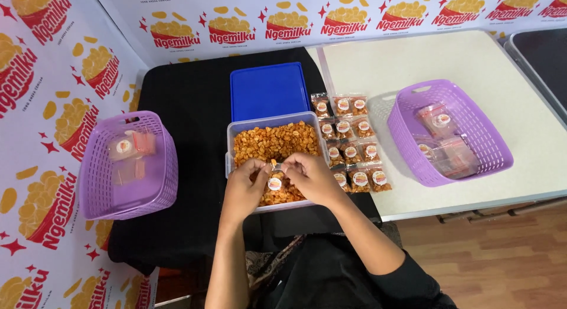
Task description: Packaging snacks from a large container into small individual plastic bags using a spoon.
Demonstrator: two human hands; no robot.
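A person's left hand (245,178) and right hand (308,174) met over the near half of a clear plastic tub (231,132) heaped with orange-brown fried snack pieces (273,141), both hands pinched on the top edge of a small clear pouch (274,184) that hung between them. The pouch was transparent, packed with the same orange-brown pieces, and carried a round white label with a coloured centre on its front; its upper strip was pulled flat between the fingertips. The tub sat on a black-covered bench (189,108), and its blue lid (269,90) lay flat just behind it. Directly to the right of the tub, filled pouches (351,142) of the same kind lay in neat rows, each showing the same round label, at the edge of a pale second bench (378,67). Further right of the tub on that pale surface stood a purple plastic basket (478,114) holding more clear pouches. Well to the left of the tub, a second purple basket (94,185) held a few flat, empty-looking pouches. A printed red, yellow and white backdrop (59,78) rose behind and to the left of the tub, and wooden floor (496,262) showed to its near right.
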